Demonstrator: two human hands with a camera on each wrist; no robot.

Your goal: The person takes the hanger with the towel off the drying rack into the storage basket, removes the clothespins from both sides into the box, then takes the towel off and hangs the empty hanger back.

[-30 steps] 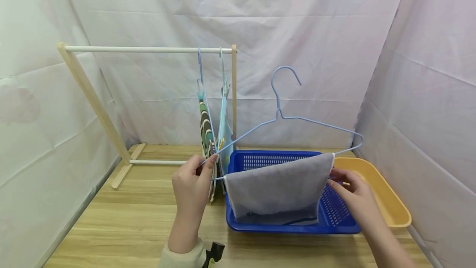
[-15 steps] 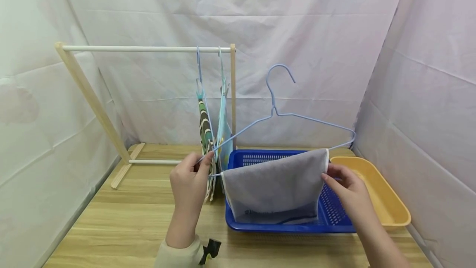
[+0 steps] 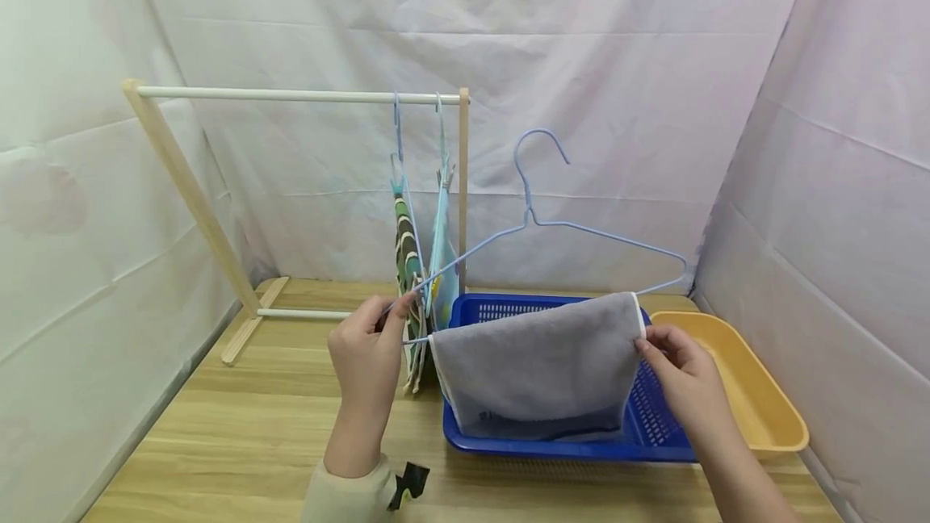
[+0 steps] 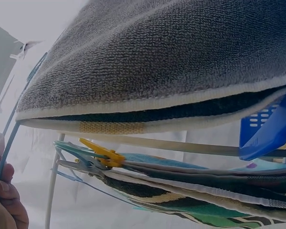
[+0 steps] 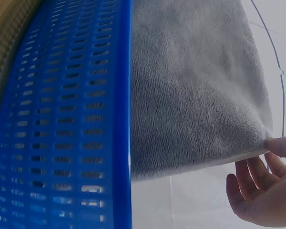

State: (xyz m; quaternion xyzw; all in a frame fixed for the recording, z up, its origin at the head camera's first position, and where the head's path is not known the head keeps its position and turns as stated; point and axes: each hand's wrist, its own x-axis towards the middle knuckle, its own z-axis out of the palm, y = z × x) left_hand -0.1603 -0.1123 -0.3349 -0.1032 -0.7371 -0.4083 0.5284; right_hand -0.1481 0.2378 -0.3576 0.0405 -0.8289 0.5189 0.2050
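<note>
A grey towel (image 3: 538, 361) with white edging is folded over the lower bar of a light blue wire hanger (image 3: 528, 212), whose hook points up. My left hand (image 3: 369, 345) grips the hanger's left corner. At the towel's upper right edge, my right hand (image 3: 679, 357) pinches the cloth between thumb and fingers. The right wrist view shows the thumb on the towel's edge (image 5: 257, 151), the other fingers behind it. In the left wrist view, the folded towel (image 4: 157, 57) hangs in two layers, and the left fingers (image 4: 9, 191) curl round the hanger wire.
Behind the towel sits a blue perforated basket (image 3: 567, 449), with a yellow tray (image 3: 756, 386) to its right. A wooden rack with a white rail (image 3: 291, 94) stands at back left. Two hangers on it carry clipped cloths, one green and striped (image 3: 407, 240), one light blue (image 3: 443, 265).
The hanger and towel have shifted slightly left. My right hand has come to pinch the towel's edge a little higher up and further left. The left hand keeps its grip.
</note>
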